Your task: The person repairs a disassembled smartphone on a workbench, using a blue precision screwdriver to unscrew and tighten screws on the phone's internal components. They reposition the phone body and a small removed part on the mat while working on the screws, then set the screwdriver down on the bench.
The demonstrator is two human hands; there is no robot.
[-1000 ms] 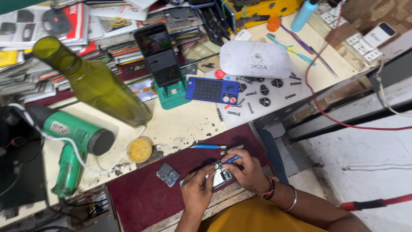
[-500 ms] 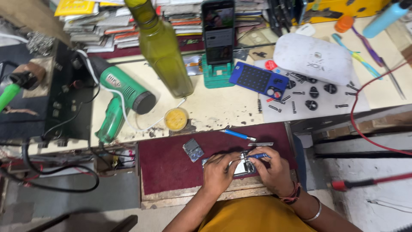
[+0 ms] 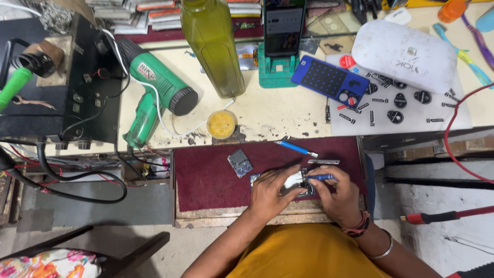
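My left hand (image 3: 271, 191) presses down on a small phone circuit board (image 3: 294, 181) lying on a maroon mat (image 3: 206, 175). My right hand (image 3: 337, 194) grips a blue-handled screwdriver (image 3: 320, 177) with its tip laid on the board. A small silver metal part (image 3: 240, 162) rests on the mat to the left of my hands. Another blue screwdriver (image 3: 297, 149) and metal tweezers (image 3: 323, 161) lie just beyond my hands.
On the cream bench stand a green heat gun (image 3: 154, 95), a tall olive glass bottle (image 3: 212, 44), a round yellow paste tin (image 3: 222, 124), a phone on a teal stand (image 3: 281, 36), a blue phone back cover (image 3: 330, 81), a white pad with several screws (image 3: 406, 105), a black power unit (image 3: 56, 82).
The view has swung left and down, bringing the black power unit and floor into sight. Both hands stay on the board with the screwdriver.
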